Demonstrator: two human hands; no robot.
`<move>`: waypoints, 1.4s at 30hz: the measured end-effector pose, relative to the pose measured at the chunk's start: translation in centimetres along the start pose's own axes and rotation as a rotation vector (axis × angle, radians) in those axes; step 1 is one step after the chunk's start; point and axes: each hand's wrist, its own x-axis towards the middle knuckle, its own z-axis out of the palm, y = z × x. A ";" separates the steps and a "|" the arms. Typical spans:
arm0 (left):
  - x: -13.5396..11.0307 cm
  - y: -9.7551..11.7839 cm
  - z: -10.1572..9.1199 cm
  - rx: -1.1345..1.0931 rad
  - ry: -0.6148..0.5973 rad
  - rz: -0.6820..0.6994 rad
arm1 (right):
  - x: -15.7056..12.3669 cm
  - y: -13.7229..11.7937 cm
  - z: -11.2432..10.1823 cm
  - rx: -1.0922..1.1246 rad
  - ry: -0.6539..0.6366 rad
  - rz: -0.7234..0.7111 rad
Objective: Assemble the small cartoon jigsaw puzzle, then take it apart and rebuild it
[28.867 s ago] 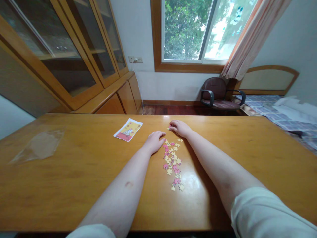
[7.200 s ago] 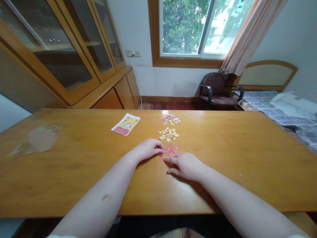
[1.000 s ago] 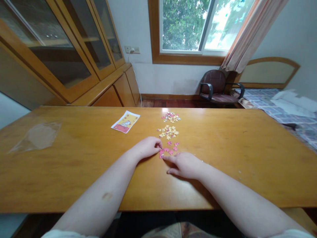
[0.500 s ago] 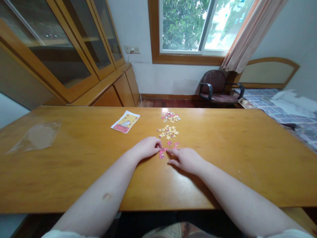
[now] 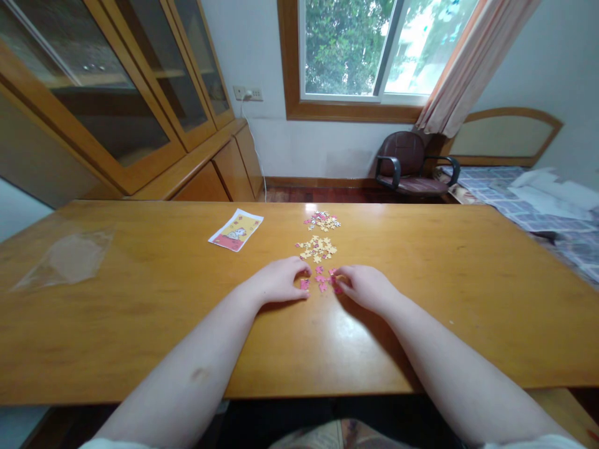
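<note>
Small pink jigsaw pieces lie on the wooden table between my two hands. My left hand rests curled on the table, its fingertips pinching a pink piece at the cluster's left edge. My right hand is curled too, with fingertips closed on a pink piece at the right edge. Farther away sit a heap of yellow pieces and a mixed pink and yellow heap.
A picture card lies at the far left of the heaps. A clear plastic bag sits near the table's left end. Behind the table stand glass-door cabinets, an armchair under the window, and a bed on the right.
My right hand has moved away from me and to the right, from the near side of the pink pieces to their right edge. My left hand has stayed almost still.
</note>
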 end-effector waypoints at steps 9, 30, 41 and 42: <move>-0.1 0.3 0.4 0.001 -0.048 -0.030 | 0.0 1.0 -0.3 0.036 -0.085 -0.023; -0.1 0.3 0.1 0.030 -0.068 -0.029 | 1.2 1.0 1.7 0.084 0.199 -0.273; 0.6 0.2 0.9 0.094 0.073 0.167 | 0.9 1.4 1.2 0.113 0.137 -0.470; 0.7 0.2 1.1 0.106 0.068 0.183 | 0.9 1.7 1.0 0.107 0.143 -0.450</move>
